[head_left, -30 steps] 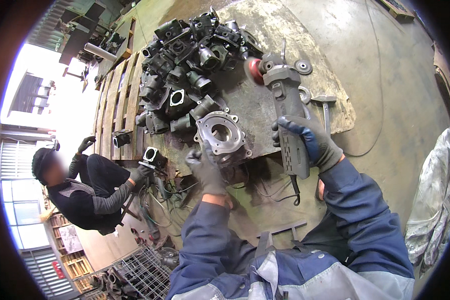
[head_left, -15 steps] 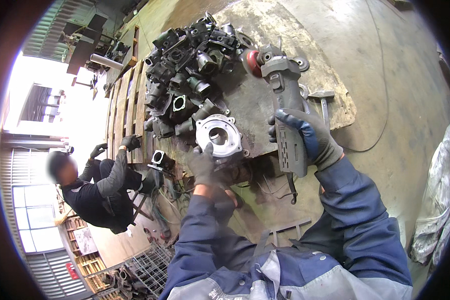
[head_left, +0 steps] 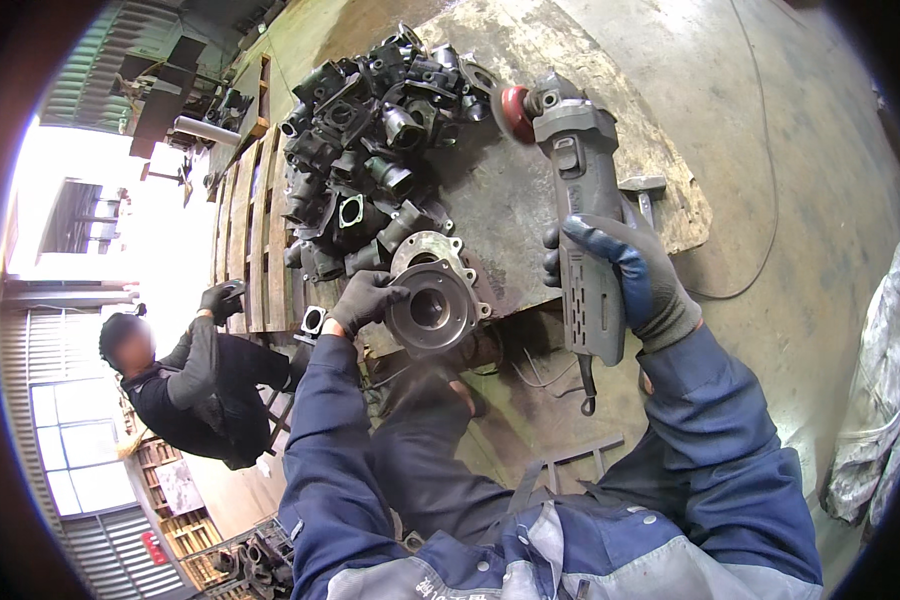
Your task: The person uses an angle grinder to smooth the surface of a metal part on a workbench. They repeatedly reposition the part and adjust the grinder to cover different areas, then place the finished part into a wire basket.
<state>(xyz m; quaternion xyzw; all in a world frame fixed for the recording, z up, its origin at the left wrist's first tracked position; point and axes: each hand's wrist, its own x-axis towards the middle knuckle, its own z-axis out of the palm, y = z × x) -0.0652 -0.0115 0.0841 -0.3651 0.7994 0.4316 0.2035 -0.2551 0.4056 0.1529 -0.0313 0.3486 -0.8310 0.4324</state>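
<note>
My right hand [head_left: 638,275], in a grey and blue glove, is wrapped round the body of a dark angle grinder [head_left: 582,170]. The grinder stands lengthwise away from me, its red disc [head_left: 514,113] at the far end and its cord at the near end. My left hand [head_left: 368,302], gloved too, grips the left edge of a round flanged metal casting [head_left: 457,318] at the near edge of the table. The casting shows a dark round face with a central bore. Behind it shows a paler flange with bolt lugs [head_left: 420,247]; whether both are one piece I cannot tell.
Dark metal castings [head_left: 370,130] lie heaped on the worn table board [head_left: 510,200], beyond my left hand. A hammer [head_left: 644,190] lies right of the grinder. On the left, a co-worker [head_left: 200,380] sits by a wooden pallet [head_left: 255,220]. A cable [head_left: 767,150] runs across the floor.
The casting has turned from a bright lugged face to a dark round one. My left hand has shifted from its near side to its left edge. The grinder has moved slightly right and nearer.
</note>
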